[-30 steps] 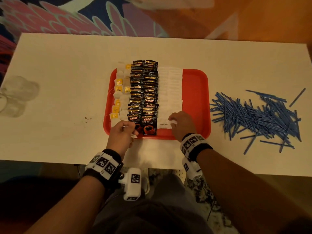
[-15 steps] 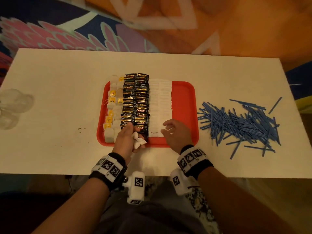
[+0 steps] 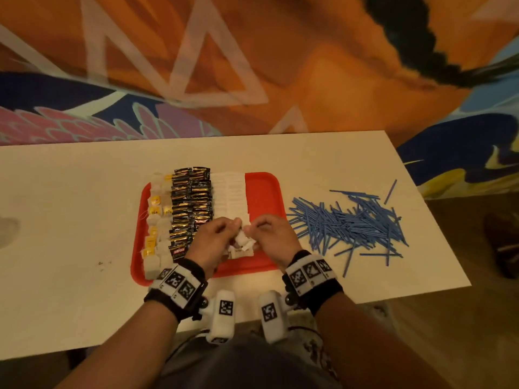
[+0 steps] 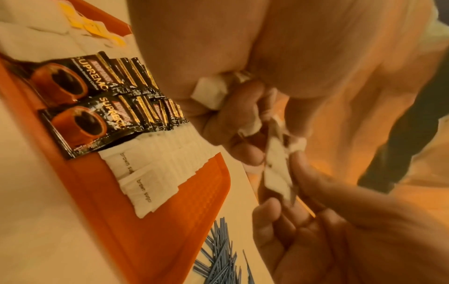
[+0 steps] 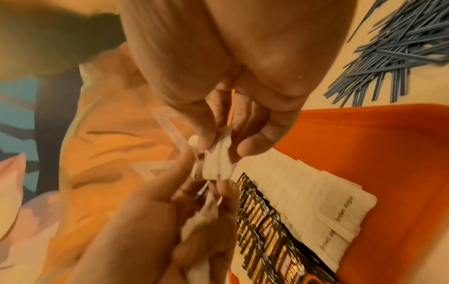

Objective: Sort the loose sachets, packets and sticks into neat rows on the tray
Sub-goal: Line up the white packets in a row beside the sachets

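Tray: a red tray (image 3: 261, 192) is set on a white table (image 3: 70, 192), its right part left bare, probably kept for the sticks.
Rows on tray: tea bags (image 3: 157, 220) on the left, black coffee sachets (image 3: 191, 203) in the middle and white brown sugar sachets (image 3: 230, 192) beside them are laid overlapping, so each kind forms its own line.
Left hand: the left hand (image 3: 210, 242) is held above the tray's near edge, fingers curled round a small bunch of white sachets (image 4: 211, 92), seemingly as a supply.
Right hand: by the right hand (image 3: 269, 237), one white sachet (image 5: 218, 163) is pinched between thumb and fingertips, apparently being drawn from the bunch.
Sticks: blue sticks (image 3: 351, 220) lie in a loose heap on the table, right of the tray, not yet sorted.
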